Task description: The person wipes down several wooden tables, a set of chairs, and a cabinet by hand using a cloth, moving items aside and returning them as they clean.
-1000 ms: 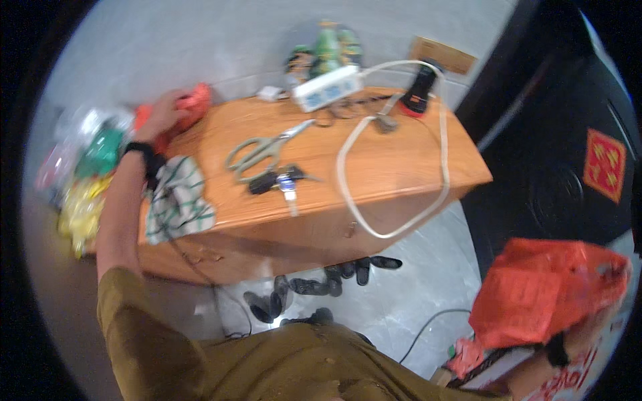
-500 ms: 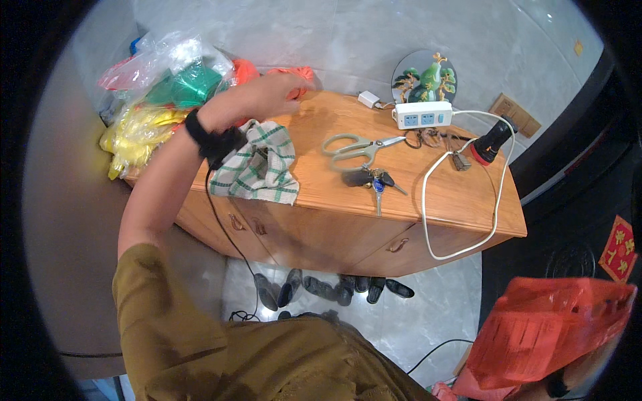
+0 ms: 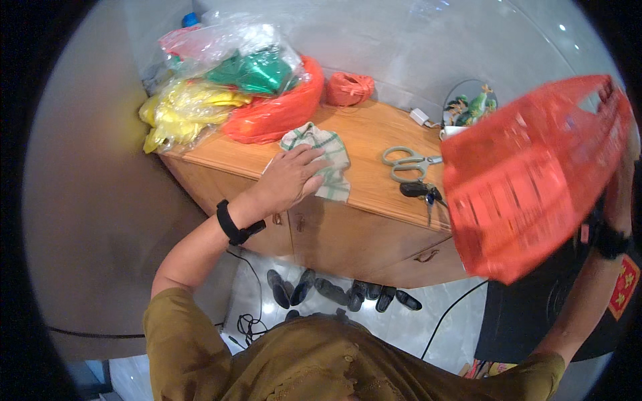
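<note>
My left hand [image 3: 289, 180] lies over the near left part of a green-and-white checked cloth [image 3: 332, 157] on the wooden cabinet. Its fingers are stretched out and slightly apart. My right hand [image 3: 625, 160], at the right rim, grips a large red plastic bag [image 3: 515, 180] near its top. The bag hangs limp in front of the cabinet's right end and hides part of it. Just left of the bag lie open grey-handled scissors [image 3: 408, 164] and a bunch of keys [image 3: 422, 192].
The wooden cabinet [image 3: 381, 220] stands against a grey wall. On it are a pile of plastic bags [image 3: 257, 73], a knotted orange bag [image 3: 350, 89], a white charger [image 3: 419, 116] and a round ornament [image 3: 472, 103]. Several shoes [image 3: 330, 291] and a black cable [image 3: 252, 326] lie on the floor.
My left hand has come back from the knotted orange bag to the cloth. My right hand has raised the red plastic bag from the lower right. The view has shifted.
</note>
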